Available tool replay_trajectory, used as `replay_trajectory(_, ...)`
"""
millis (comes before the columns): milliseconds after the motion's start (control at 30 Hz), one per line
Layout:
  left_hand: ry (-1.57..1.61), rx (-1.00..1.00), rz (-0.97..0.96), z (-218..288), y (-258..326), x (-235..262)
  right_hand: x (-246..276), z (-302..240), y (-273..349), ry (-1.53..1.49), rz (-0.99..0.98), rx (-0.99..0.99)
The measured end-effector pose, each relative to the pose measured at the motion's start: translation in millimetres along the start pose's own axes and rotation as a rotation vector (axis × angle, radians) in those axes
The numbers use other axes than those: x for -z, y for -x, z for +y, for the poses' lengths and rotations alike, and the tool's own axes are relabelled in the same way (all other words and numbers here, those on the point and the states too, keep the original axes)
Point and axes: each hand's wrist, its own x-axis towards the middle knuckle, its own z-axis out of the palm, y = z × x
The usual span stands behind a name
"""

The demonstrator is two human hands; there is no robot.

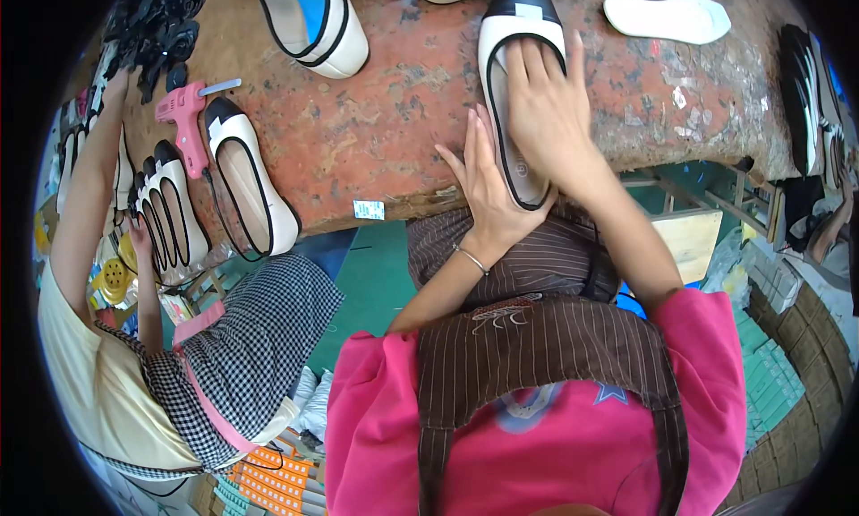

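Observation:
A white ballet flat (490, 55) with a black toe cap and black piping lies at the table's near edge, toe pointing away. My left hand (486, 189) cups its heel, fingers along the shoe's left side. My right hand (553, 113) reaches into the shoe from above, fingers stretched flat toward the toe; their tips are hidden under the upper. One finger of it stays outside, along the right side. A pale insole lines the shoe, and a small light-blue piece (529, 11) sits on the toe cap.
A white insole (669, 18) lies at the far right of the worn table (394, 113). To the left are another flat (253, 189), a pink glue gun (185, 118), several lined-up flats and black flower trims (154, 28). A co-worker's arm (85, 194) reaches in at left.

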Motion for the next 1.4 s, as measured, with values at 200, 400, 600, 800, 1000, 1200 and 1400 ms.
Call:
replay_trajectory(200,-0.067,-0.014,0.013,-14,1,-2,2,-13,24,0.065,0.136,0.091)
replay_trajectory(400,-0.011,0.011,0.006,-4,-1,1,9,-7,0,-0.040,-0.043,-0.015)
replay_trajectory(600,-0.046,-0.013,0.016,7,1,3,8,-5,-18,0.037,-0.150,-0.098)
replay_trajectory(800,-0.036,-0.005,-0.024,15,-9,3,-9,1,-24,0.095,0.136,-0.119)
replay_trajectory(1000,-0.006,0.137,-0.152,12,-9,36,-13,39,-23,-0.052,0.101,0.273)
replay_trajectory(1200,0.165,0.443,0.202,-30,20,229,126,266,-116,-1.122,0.092,-0.236)
replay_trajectory(1400,-0.305,0.421,0.332,-86,4,306,25,469,-266,-0.021,0.492,-0.649)
